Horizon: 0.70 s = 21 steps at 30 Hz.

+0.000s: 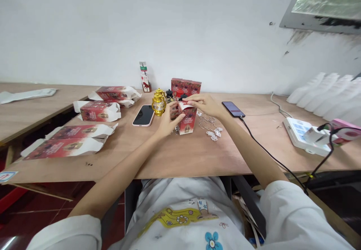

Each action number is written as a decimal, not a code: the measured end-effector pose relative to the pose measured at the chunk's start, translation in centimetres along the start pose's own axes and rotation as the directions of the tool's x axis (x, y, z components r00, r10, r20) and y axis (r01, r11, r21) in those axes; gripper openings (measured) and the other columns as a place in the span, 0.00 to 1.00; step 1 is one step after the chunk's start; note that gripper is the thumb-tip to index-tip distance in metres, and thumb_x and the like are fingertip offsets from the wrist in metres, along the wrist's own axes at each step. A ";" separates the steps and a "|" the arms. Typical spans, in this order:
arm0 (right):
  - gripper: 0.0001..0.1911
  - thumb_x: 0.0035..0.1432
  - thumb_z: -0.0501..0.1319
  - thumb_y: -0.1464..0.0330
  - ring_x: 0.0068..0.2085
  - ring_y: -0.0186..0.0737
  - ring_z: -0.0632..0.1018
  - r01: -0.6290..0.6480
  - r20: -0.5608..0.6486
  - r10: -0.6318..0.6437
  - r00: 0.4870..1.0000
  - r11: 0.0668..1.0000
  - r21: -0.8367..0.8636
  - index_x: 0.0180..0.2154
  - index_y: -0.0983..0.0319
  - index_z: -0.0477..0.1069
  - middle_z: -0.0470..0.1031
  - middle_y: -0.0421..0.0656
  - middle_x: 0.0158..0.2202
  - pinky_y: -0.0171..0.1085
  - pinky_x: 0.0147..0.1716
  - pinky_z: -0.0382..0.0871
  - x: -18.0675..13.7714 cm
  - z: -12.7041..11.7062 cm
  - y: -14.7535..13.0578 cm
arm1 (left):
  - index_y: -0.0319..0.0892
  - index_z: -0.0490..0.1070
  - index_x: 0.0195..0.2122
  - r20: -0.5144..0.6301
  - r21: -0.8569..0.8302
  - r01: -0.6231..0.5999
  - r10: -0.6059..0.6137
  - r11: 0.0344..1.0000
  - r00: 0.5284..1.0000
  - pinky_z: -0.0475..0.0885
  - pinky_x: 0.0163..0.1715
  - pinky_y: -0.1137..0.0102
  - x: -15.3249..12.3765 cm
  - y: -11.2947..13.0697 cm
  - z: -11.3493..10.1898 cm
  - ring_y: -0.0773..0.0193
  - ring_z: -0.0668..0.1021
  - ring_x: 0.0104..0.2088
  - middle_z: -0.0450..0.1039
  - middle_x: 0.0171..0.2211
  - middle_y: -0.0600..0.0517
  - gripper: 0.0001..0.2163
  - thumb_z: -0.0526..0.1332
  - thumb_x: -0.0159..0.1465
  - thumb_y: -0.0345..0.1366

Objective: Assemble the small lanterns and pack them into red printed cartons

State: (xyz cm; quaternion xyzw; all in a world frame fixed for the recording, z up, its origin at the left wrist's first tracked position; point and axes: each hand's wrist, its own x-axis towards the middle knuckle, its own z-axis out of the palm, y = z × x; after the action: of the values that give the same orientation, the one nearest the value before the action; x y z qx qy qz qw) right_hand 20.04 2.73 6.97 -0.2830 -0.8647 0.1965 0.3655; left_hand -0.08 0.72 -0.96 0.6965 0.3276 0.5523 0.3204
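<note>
A small red printed box (187,123) stands upright on the table in front of me, with white flap edges showing at its top. My left hand (169,120) grips its left side, the thumb reaching across the front. Over the top right edge lies my right hand (205,105), its fingers at the flaps. A black lantern top (183,96) shows by my right fingertips; whether it is inside the box or behind it I cannot tell. Beside my left hand stand gold miniature lanterns (159,105) and a black one (169,93).
Partly folded red boxes (100,111) lie at the left. Closed red boxes (186,85) stand behind. Wire pieces with white tags (213,133) lie right of the box. Phones (143,115) (233,109), a cable and a power strip (306,135) are also on the table.
</note>
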 end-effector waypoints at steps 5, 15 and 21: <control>0.20 0.63 0.56 0.53 0.52 0.43 0.76 0.057 -0.055 -0.061 0.997 0.995 -0.083 0.48 0.55 0.77 0.78 0.44 0.50 0.46 0.55 0.68 -0.3 1.0 0.9 | 0.46 0.56 0.56 0.006 -0.002 0.012 -0.012 1.000 1.000 0.72 0.53 0.54 0.1 0.1 0.0 0.51 0.73 0.56 0.59 0.62 0.39 0.28 0.64 0.59 0.50; 0.45 0.49 0.66 0.46 0.67 0.54 0.60 -0.017 -0.085 0.019 0.996 1.000 0.018 0.65 0.50 0.56 0.55 0.47 0.67 0.55 0.61 0.62 -3.3 3.9 1.8 | 0.45 0.53 0.59 0.048 0.007 -0.013 0.012 1.000 0.999 0.67 0.58 0.53 0.0 -0.3 -0.2 0.50 0.69 0.60 0.56 0.65 0.38 0.30 0.61 0.61 0.53; 0.57 0.48 0.69 0.50 0.56 0.54 0.72 -0.194 -0.349 0.187 0.919 0.981 0.015 0.68 0.52 0.38 0.58 0.52 0.64 0.52 0.52 0.73 -0.9 -2.1 5.9 | 0.41 0.52 0.61 0.144 0.279 -0.082 0.043 0.957 0.989 0.62 0.61 0.53 -0.6 -0.8 0.2 0.52 0.67 0.63 0.60 0.64 0.37 0.26 0.52 0.67 0.49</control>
State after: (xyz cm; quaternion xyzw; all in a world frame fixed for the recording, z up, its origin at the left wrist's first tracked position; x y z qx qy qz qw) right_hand 24.17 7.00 4.67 -0.3994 -0.7566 0.1695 0.4891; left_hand -0.11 0.72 -1.96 0.7813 0.3584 0.4607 0.2210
